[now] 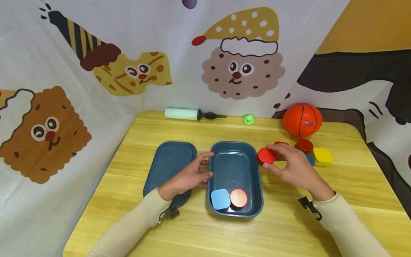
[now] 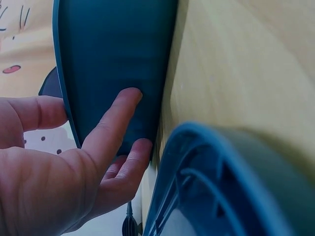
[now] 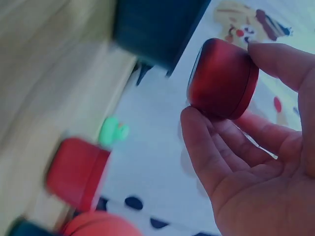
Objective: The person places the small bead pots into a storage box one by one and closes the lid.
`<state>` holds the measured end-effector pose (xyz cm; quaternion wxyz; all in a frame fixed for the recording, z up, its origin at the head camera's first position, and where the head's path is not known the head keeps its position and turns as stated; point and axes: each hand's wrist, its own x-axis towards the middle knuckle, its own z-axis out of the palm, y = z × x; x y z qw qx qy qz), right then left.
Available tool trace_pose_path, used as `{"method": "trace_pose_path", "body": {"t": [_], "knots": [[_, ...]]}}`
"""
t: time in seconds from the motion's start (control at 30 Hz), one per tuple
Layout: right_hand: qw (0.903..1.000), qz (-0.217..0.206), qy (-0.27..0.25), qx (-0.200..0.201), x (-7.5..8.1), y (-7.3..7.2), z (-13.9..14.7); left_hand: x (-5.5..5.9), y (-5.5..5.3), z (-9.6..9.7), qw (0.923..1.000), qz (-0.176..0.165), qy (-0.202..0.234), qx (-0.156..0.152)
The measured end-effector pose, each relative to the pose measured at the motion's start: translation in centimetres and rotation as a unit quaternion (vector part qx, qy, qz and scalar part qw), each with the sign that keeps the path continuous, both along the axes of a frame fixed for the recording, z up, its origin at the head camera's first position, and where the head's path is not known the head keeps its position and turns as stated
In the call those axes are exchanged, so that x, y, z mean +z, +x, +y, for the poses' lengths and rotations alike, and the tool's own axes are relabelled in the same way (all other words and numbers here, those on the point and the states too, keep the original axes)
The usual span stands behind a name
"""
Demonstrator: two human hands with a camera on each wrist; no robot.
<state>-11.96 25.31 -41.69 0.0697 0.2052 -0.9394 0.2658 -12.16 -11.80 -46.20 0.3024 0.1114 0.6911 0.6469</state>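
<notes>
A dark blue rectangular box (image 1: 234, 167) stands in the middle of the table. Inside its near end are a light blue square container (image 1: 220, 199) and a round one with a pale red-rimmed top (image 1: 238, 198). At the box's left side, my left hand (image 1: 194, 173) touches the wall with fairly straight fingers, the fingertips (image 2: 129, 96) against its outer face. My right hand (image 1: 293, 166) pinches a small red round container (image 3: 222, 78) between thumb and fingers, just beyond the box's right rim.
A matching dark blue lid (image 1: 170, 160) lies left of the box. Right of it stand a dark red container (image 1: 304, 146), a yellow one (image 1: 322, 156) and a partly hidden blue one (image 1: 310, 160). Behind are a toy basketball (image 1: 302, 120), a green duck (image 1: 248, 119) and a white hand pump (image 1: 183, 114).
</notes>
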Motion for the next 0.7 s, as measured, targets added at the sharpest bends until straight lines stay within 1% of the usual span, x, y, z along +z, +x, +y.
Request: {"method": "trace_pose_path", "body": {"t": [0.17, 0.3, 0.43, 0.7], "knots": [[0.999, -0.026, -0.024, 0.029, 0.4, -0.3, -2.4, -0.2, -0.1, -0.1, 1.0, -0.003, 0.002, 0.002], [0.997, -0.039, -0.026, 0.062, 0.3, -0.6, -4.3, -0.3, -0.2, -0.2, 1.0, -0.005, 0.0, 0.008], [0.9939, -0.053, -0.013, 0.096, -0.1, -0.8, -6.0, -0.4, -0.2, -0.3, 0.9999, -0.008, -0.001, 0.012], [0.9855, -0.077, 0.031, 0.148, -1.6, -0.6, -8.9, -0.2, -0.2, -0.2, 0.9999, -0.011, 0.004, 0.003]]}}
